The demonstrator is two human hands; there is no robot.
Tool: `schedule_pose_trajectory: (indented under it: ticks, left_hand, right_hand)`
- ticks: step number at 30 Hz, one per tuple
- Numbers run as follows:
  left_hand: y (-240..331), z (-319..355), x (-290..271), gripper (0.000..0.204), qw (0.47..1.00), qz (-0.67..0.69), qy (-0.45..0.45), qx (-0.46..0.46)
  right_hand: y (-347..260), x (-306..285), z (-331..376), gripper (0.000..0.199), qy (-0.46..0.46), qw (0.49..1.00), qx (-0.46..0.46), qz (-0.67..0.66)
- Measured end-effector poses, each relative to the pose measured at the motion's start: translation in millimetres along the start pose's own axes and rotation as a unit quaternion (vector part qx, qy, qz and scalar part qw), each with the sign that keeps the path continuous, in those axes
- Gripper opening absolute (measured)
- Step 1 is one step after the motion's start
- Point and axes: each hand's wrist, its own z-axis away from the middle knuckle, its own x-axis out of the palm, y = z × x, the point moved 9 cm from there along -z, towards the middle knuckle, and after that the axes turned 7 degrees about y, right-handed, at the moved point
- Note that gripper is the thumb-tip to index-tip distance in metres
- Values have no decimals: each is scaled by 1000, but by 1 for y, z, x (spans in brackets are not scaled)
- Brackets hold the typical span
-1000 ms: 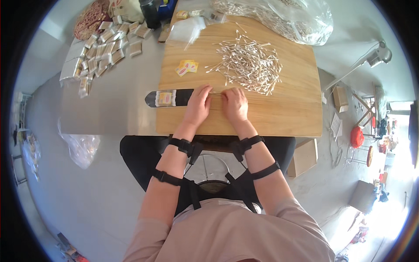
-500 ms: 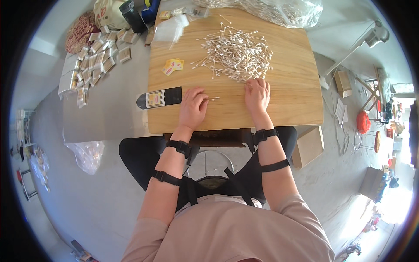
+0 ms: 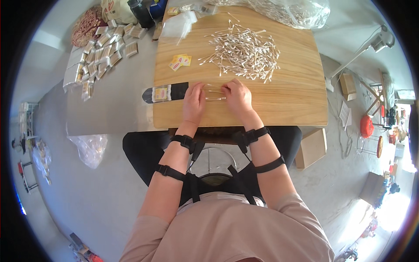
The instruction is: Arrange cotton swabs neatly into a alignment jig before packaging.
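two hands met over a few cotton swabs on the wooden table (image 3: 279, 105).
left hand (image 3: 194, 101) pressed flat on a clear sleeve (image 3: 204, 90); right hand (image 3: 237, 97) pinched the few swabs (image 3: 214, 98) beside it. the big swab pile (image 3: 244, 52) lay just beyond; a black packet (image 3: 166, 92) sat left.

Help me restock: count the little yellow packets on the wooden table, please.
2, as far as shows: yellow packets lying together, overlapping, on the wooden table, left of the cotton swab pile. Another may hide beneath them.
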Motion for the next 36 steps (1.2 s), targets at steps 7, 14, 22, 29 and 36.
schedule_pose_trajectory:
  ticks: [7,14,22,29,36]
  left_hand:
    - [21,3,13,22,978,-139,-52,149]
    - [16,4,12,16,989,-85,-81,89]
    - [5,0,3,14,1000,-20,3,8]
    - [10,-3,-4,26,996,-57,36,50]
    - [6,-1,7,28,996,-75,-31,38]
  right_hand:
    - [-1,9,-2,10,-49,998,-4,-31]
    - [-19,7,-36,22,33,998,-29,49]
    - [5,20,-34,12,26,997,-2,72]
    - [-13,21,-9,15,-73,996,-42,3]
    - [-7,18,-24,13,-103,994,-16,-17]
